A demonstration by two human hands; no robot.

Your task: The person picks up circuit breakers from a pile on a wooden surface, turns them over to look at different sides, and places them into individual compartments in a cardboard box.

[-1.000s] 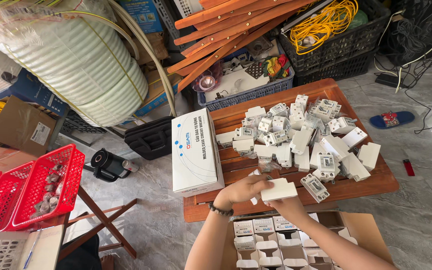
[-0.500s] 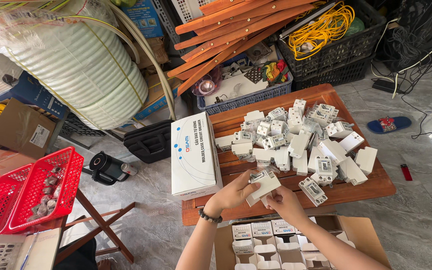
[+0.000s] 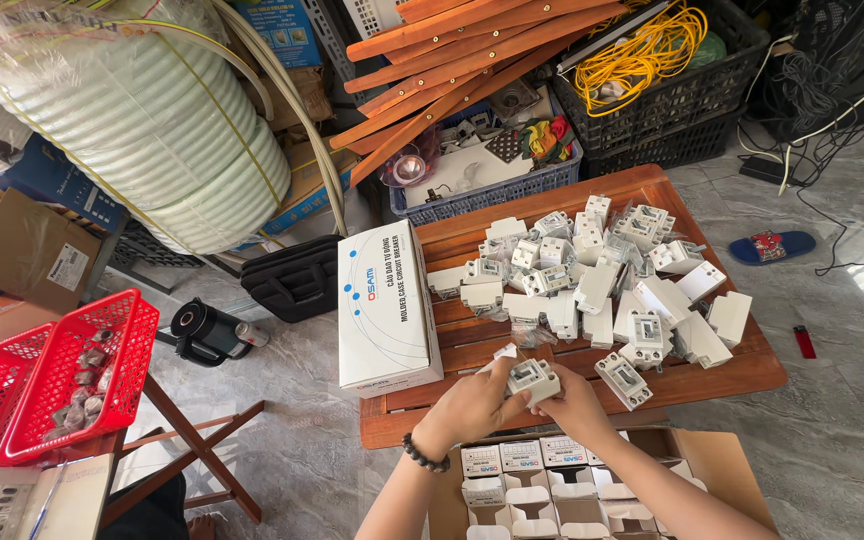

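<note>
My left hand (image 3: 474, 402) and my right hand (image 3: 569, 403) meet over the near edge of a low wooden table (image 3: 732, 372). Together they grip a small grey-white breaker (image 3: 532, 379) with a scrap of white carton (image 3: 505, 352) sticking out behind it. A pile of several more breakers and small white cartons (image 3: 592, 275) covers the table beyond my hands. One loose breaker (image 3: 624, 380) lies just right of my right hand. Below my wrists stands an open cardboard box (image 3: 712, 465) packed with rows of small white cartons (image 3: 522, 457).
A long white printed box (image 3: 385, 310) lies on the table's left end. Red baskets (image 3: 67, 370) sit left on a folding stand. A big hose coil (image 3: 152, 120), wooden slats (image 3: 472, 40), crates with yellow cable (image 3: 652, 50) and a black bag (image 3: 297, 278) crowd the floor behind.
The flat white carton I held a second ago is gone from my grip. Both hands now close around a bare breaker, a little lower and nearer the table edge.
</note>
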